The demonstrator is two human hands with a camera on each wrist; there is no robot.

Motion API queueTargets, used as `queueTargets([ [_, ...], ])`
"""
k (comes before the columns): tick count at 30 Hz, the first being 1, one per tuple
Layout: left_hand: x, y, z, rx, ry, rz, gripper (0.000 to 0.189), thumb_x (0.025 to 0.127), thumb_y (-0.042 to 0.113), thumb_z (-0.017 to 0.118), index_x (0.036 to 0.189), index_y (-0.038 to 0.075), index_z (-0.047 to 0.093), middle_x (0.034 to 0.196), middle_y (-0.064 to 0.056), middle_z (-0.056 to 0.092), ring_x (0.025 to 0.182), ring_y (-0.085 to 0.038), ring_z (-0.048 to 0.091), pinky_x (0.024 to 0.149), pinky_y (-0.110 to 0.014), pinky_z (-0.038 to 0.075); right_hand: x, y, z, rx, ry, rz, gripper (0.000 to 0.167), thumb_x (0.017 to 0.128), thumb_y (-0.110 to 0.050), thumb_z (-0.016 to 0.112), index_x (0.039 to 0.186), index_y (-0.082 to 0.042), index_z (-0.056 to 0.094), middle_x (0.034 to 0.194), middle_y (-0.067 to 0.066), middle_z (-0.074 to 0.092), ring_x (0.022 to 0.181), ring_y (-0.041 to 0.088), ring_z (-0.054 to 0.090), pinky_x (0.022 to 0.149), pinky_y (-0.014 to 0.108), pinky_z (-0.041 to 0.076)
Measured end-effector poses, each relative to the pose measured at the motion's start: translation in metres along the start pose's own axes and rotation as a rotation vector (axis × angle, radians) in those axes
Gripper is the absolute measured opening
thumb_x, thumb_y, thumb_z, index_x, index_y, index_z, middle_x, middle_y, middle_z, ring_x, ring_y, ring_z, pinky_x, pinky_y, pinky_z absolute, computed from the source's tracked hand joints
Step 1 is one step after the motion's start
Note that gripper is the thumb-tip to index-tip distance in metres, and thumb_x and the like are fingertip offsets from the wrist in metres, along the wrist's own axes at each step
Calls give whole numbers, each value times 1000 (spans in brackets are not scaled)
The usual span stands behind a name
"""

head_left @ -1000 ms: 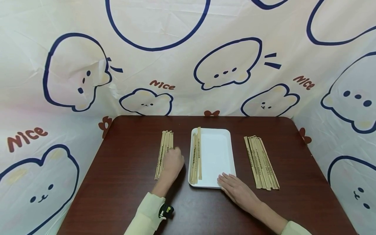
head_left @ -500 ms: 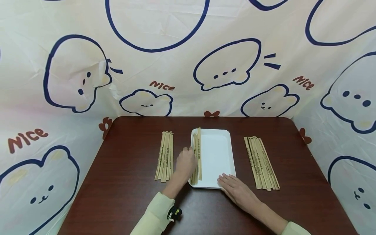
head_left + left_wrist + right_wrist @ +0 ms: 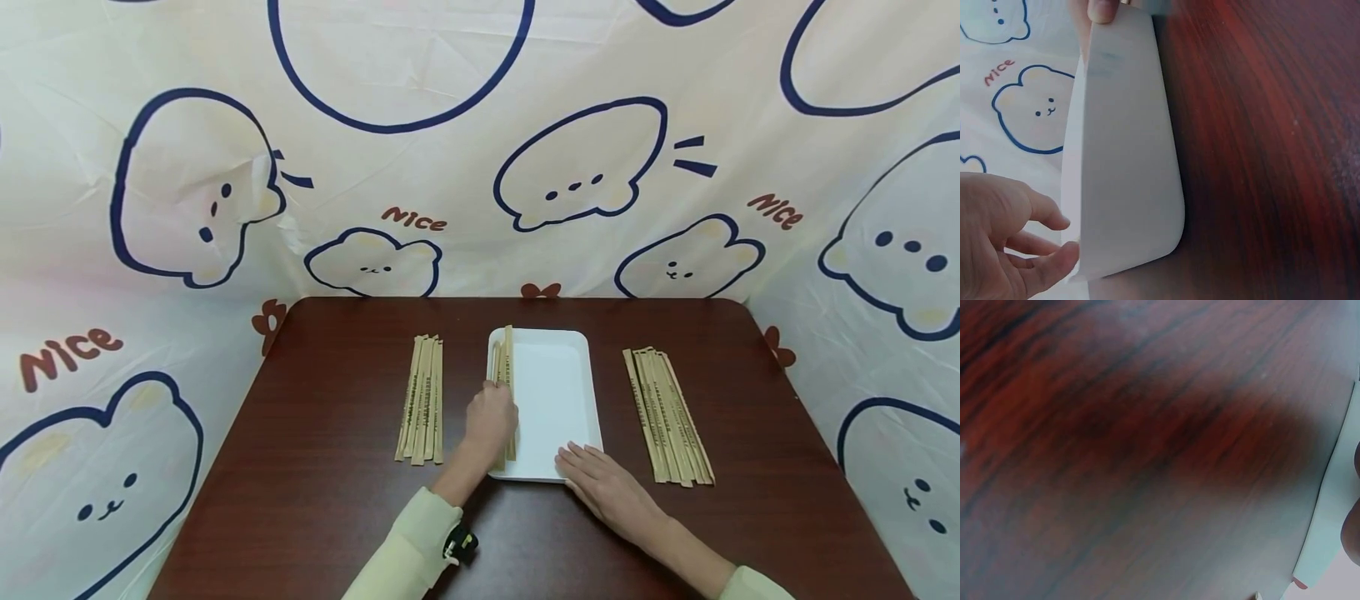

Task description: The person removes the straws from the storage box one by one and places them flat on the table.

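Note:
My left hand (image 3: 492, 423) is over the left side of a white tray (image 3: 555, 392), above tan paper-wrapped chopsticks (image 3: 509, 354) that lie lengthwise there. It partly covers them. In the left wrist view, thumb and forefinger of the left hand (image 3: 1007, 234) stand apart by the tray's rim, and I see nothing between them. The tray's outer wall (image 3: 1132, 137) fills the middle of that view. With straight fingers, my right hand (image 3: 603, 483) rests on the tray's near right corner. The right wrist view catches only a fingertip (image 3: 1350, 531) against the tray's side.
Left of the tray lies a bundle of wrapped chopsticks (image 3: 422, 400). A wider bundle of wrapped chopsticks (image 3: 667, 417) lies to the right. All stand on a dark brown wooden table (image 3: 337, 467), with a bear-printed cloth (image 3: 465, 175) behind it.
The left hand has moved right, from the left bundle over the tray's left edge onto the chopsticks there. The right hand has stayed on the tray's corner.

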State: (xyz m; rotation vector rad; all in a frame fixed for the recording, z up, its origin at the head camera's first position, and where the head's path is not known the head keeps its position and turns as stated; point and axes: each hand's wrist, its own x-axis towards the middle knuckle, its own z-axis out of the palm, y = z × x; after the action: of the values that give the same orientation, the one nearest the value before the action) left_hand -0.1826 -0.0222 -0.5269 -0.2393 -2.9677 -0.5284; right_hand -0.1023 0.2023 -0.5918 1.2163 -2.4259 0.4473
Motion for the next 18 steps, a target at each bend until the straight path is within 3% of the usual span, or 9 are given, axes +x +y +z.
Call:
queueTargets([
  [6, 1, 3, 9, 46, -30, -24, 25, 90, 7, 65, 106, -13, 66, 88, -23, 64, 70, -33, 70, 54, -39, 59, -1, -1, 1, 4, 20, -16, 38, 106, -24, 49, 130, 2, 64, 131, 16, 63, 122, 31, 59, 100, 48, 48],
  [18, 3, 8, 23, 105, -3, -36, 22, 85, 5, 68, 95, -15, 66, 77, -19, 62, 65, -30, 69, 52, -39, 58, -1, 0, 1, 0, -9, 15, 41, 108, -27, 44, 130, 1, 64, 131, 15, 63, 125, 30, 57, 103, 47, 46],
])
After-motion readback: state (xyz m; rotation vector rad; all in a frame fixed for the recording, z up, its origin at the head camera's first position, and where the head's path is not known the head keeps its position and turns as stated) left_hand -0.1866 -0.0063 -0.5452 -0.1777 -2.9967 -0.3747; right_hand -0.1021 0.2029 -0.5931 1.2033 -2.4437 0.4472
